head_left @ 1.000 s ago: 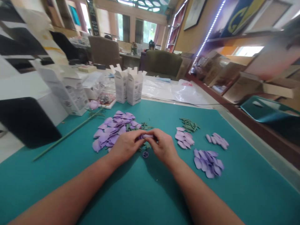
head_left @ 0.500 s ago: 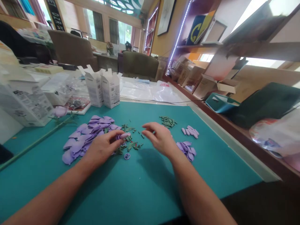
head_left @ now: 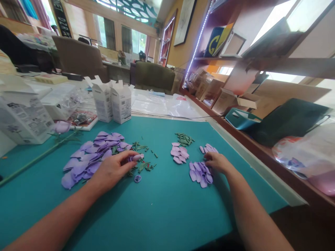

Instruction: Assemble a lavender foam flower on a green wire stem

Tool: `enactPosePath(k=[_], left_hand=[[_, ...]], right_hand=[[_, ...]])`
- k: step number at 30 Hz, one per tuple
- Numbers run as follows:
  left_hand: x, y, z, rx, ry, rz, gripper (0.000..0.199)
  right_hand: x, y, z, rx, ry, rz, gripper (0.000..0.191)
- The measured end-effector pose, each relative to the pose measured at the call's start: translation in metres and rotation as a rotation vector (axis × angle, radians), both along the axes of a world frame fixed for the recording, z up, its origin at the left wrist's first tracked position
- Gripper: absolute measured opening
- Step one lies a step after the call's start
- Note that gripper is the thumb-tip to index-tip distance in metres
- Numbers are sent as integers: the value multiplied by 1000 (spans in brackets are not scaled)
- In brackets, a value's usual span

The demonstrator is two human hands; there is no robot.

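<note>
My left hand (head_left: pixel 111 170) pinches a small light purple piece (head_left: pixel 136 158) beside a big heap of purple petals (head_left: pixel 87 160). Over at the right, my right hand (head_left: pixel 218 162) reaches down at the edge of a smaller purple petal pile (head_left: pixel 200 173), close to some pale bud-shaped pieces (head_left: pixel 209 148); its fingertips are bent, and whether they hold anything is too small to tell. Between the hands lie pale pink petals (head_left: pixel 179 153), green stem pieces (head_left: pixel 184 139), small green leafy parts (head_left: pixel 143 166) and a purple ring (head_left: pixel 137 179).
An assembled purple flower (head_left: pixel 62 127) with a long green stem lies at the left. White boxes (head_left: pixel 121 104) stand behind the green mat (head_left: pixel 162 216), near plastic bags (head_left: pixel 157 104). Shelves with cartons and a teal bin (head_left: pixel 242 119) run along the right.
My right hand has moved right, from the middle of the mat to the small petal pile, uncovering the pale pink petals. My left hand keeps its piece in nearly the same place.
</note>
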State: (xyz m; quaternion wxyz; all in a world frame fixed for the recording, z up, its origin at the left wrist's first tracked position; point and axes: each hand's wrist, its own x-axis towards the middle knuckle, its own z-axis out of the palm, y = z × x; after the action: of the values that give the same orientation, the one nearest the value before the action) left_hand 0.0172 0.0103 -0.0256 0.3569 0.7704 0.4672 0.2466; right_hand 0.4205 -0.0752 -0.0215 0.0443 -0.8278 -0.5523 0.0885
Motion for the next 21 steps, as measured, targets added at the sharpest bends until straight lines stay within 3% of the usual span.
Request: enactPosePath(k=[7, 12, 13, 15, 17, 19, 21], left_hand=[[1, 1, 1, -31, -16, -14, 46], [2, -3, 2, -21, -79, -16, 39], [3, -4, 2, -20, -102, -27, 38], [3, -5, 1, -16, -117, -35, 36], [2, -4, 0, -14, -125, -29, 35], [0, -3, -1, 6, -128, -19, 34], [-1, -2, -1, 33, -118, -6, 33]], right_hand=[[4, -3, -8, -6, 13, 24, 18], [-9, 2, 15, 123, -25, 42, 11], [-24, 4, 24, 185, -26, 53, 12], [-70, 1, 45, 459, 89, 161, 12], [-132, -13, 67, 573, 390, 460, 11], [-198, -34, 82, 416, 833, 791, 16], [-250, -47, 82, 139, 1317, 876, 23]])
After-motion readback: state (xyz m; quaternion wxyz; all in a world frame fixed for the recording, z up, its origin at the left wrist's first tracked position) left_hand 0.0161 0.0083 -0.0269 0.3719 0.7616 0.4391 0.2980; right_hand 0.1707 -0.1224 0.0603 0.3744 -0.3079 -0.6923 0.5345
